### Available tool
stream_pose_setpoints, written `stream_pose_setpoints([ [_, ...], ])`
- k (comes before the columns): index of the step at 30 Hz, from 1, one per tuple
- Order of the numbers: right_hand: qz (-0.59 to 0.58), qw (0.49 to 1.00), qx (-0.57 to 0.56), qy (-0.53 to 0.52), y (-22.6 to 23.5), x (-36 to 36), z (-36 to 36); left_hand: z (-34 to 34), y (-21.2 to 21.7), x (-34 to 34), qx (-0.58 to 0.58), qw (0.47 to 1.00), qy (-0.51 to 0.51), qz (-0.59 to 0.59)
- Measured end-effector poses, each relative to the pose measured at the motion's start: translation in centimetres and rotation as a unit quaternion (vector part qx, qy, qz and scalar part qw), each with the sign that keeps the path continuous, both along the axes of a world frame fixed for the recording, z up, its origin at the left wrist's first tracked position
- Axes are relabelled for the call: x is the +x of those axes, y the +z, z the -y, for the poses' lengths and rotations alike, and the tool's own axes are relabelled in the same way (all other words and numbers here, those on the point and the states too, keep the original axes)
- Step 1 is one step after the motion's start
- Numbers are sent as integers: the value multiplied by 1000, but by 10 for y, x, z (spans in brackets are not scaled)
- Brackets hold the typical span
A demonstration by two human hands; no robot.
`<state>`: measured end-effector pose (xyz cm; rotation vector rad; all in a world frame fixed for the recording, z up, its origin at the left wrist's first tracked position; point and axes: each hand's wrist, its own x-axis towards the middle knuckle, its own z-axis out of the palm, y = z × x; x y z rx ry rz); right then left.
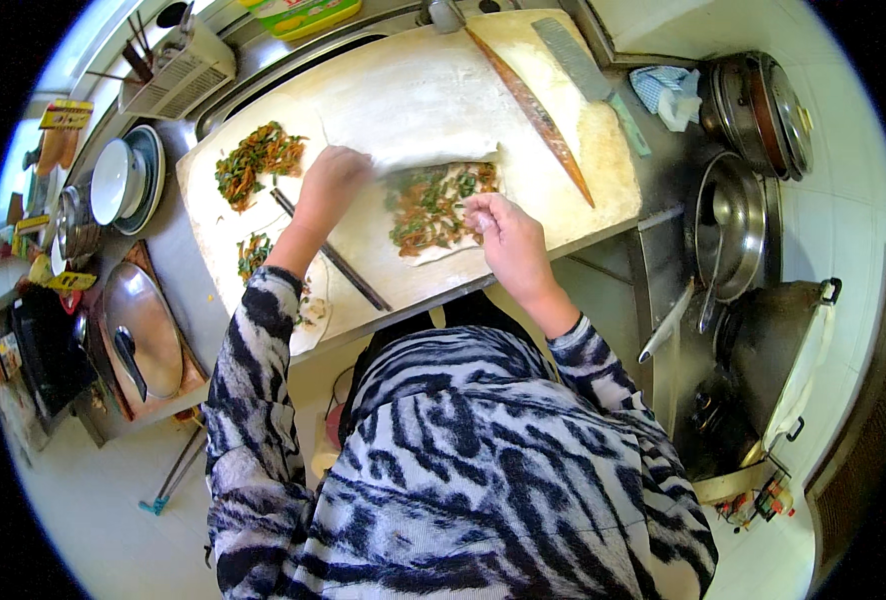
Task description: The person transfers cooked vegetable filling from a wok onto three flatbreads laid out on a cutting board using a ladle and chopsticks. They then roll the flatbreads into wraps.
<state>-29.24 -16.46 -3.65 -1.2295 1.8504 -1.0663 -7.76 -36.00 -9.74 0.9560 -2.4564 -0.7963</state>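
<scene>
On the floured board, a thin dough sheet (413, 120) has a patch of chopped green and orange vegetable filling (428, 215) across its near part. The sheet's far portion is lifted into a raised edge along the filling's far side. My left hand (338, 178) is closed at the left end of that edge, its fingertips slightly blurred. At the filling's right side is my right hand (508, 235), thumb and fingers pinched together; what lies between them is too small to tell. Dark chopsticks (348, 268) lie slanted below my left wrist, beside another dough piece with filling (260, 165).
A tapered wooden rolling pin (533, 110) and a green-handled knife (573, 62) lie at the board's (608, 170) far right. Metal pans (731, 225) stand to the right. At left are bowls and plates (128, 182) and an oval lid (143, 330).
</scene>
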Motion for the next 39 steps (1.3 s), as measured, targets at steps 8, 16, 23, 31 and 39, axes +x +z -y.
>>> stream_pose_setpoints([
  [8,-74,996,51,-18,-2,0,27,1,-2,0,4,1000,-12,-26],
  [16,-117,992,-6,-50,-9,-20,40,2,-1,6,2,998,-36,-48],
  [23,-274,954,-32,118,-39,-65,76,6,20,-9,82,997,-7,-13],
  [31,-227,958,35,174,-32,-78,86,11,11,-13,57,997,-16,53],
  [39,-244,932,-42,266,-27,-89,62,-27,24,12,-54,985,-138,91],
])
